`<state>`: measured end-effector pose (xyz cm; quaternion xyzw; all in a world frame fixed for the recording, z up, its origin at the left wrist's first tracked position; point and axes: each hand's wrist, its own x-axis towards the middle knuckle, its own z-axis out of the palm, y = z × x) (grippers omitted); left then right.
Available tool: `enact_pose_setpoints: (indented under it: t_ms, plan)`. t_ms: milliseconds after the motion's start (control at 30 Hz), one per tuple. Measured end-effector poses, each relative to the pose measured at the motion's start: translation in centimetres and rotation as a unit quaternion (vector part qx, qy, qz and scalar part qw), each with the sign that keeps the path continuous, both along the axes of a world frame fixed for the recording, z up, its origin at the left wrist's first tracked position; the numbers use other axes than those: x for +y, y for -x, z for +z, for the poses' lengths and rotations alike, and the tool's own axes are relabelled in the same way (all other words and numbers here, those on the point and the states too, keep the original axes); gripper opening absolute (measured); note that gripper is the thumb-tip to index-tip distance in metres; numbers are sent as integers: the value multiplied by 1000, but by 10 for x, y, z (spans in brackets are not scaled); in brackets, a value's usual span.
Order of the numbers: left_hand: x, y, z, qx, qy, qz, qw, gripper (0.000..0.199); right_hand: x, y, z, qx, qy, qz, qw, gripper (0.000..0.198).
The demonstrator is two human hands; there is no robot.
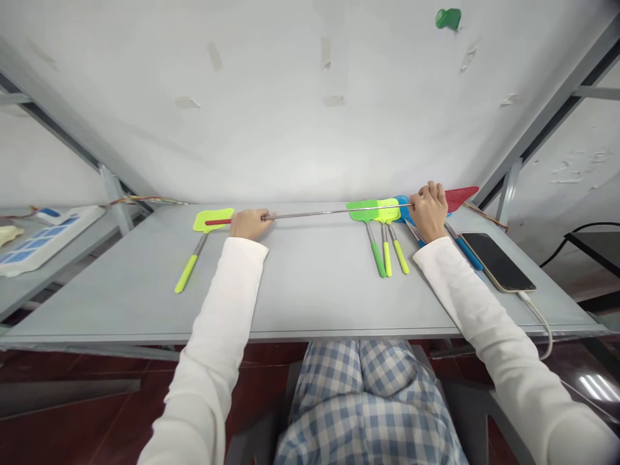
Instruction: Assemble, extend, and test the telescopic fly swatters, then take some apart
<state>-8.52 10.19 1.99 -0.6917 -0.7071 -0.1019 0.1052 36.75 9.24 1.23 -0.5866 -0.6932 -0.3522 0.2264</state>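
A red fly swatter (460, 197) with a long extended metal rod is stretched level between my hands above the table. My left hand (249, 224) is closed around its red handle, whose end sticks out to the left. On the right, my right hand (430, 210) grips the rod close to the red mesh head. Just left of my left hand lies a yellow-green fly swatter (190, 266). Beneath the rod on the right lie a green fly swatter (374, 248), yellow-green fly swatters (397, 248) and blue fly swatters (467, 253), the blue ones partly hidden by my right hand and sleeve.
A phone (498, 261) with a white charging cable (543, 323) lies at the right of the grey table (305, 290). A white power strip (48, 239) rests on a surface to the left. Behind the table stands a white wall (271, 142); metal frame posts (116, 197) flank it.
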Motion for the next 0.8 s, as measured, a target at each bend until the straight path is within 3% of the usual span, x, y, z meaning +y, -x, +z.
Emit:
enact_pose_setpoints:
  t_ms: [167,367,633,800]
  plan:
    - [3,3,-5,2,-82,69,994,52,-3,10,0,3,76,28,997,38]
    - [-1,-6,-4,14,-27,49,998,53,-7,10,3,25,50,3,998,51]
    - [-3,-13,-6,78,-24,34,996,55,-8,13,-2,21,71,-13,997,51]
    - [-3,-12,-9,61,-15,3,998,52,-11,9,1,13,56,-20,998,51]
